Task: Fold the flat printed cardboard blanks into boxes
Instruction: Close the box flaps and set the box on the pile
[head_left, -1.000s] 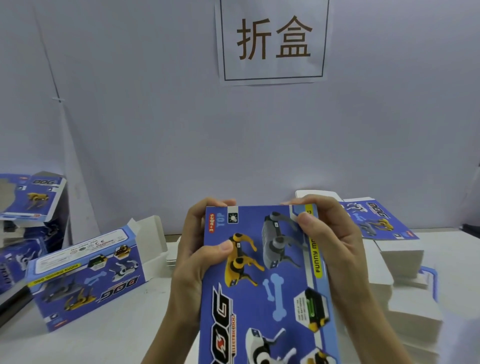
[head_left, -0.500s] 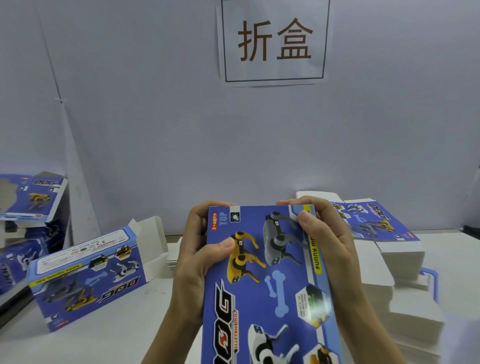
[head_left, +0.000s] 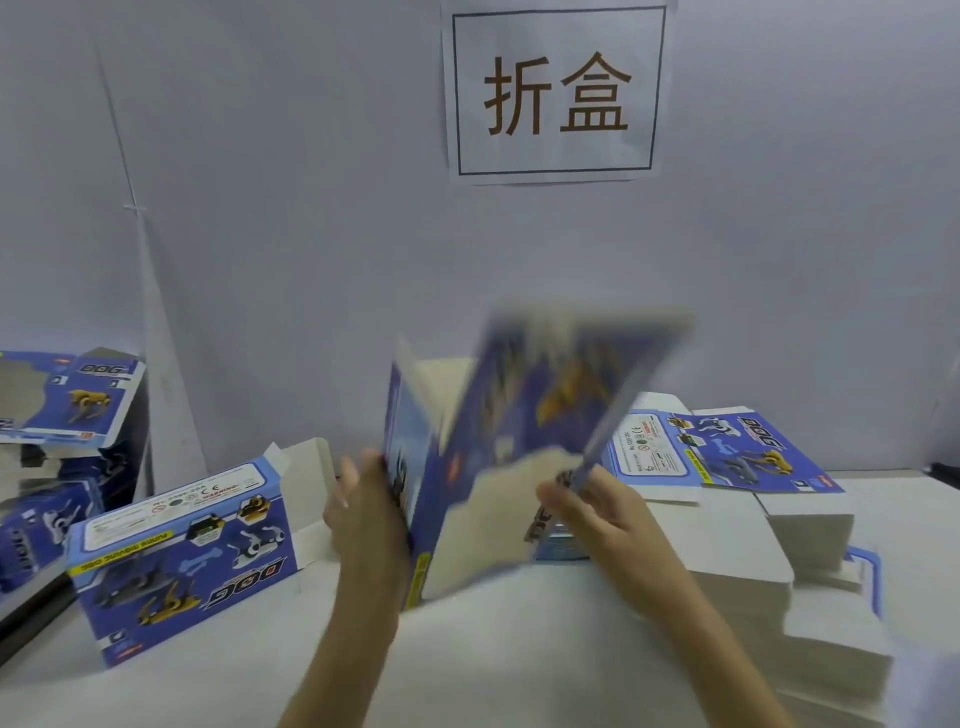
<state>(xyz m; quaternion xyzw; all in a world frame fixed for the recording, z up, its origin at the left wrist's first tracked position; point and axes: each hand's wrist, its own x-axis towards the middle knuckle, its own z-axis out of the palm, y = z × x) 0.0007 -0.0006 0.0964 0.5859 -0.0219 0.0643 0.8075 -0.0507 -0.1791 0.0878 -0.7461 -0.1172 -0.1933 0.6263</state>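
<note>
Blue printed cardboard blank (head_left: 524, 415) stood upright between both grips, long axis vertical, half popped open. Left hand (head_left: 366, 514) pinching one edge, right hand (head_left: 597, 512) pinching the opposite, equally near.

bare table (head_left: 519, 649) in front, folded box (head_left: 182, 556) left, blank stack (head_left: 753, 561) right

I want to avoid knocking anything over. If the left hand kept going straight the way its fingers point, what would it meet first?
The left hand points up and away, along the edge of the blurred blank it grips. Beyond that, probably only the grey wall; the folded box sits off to its left.
</note>
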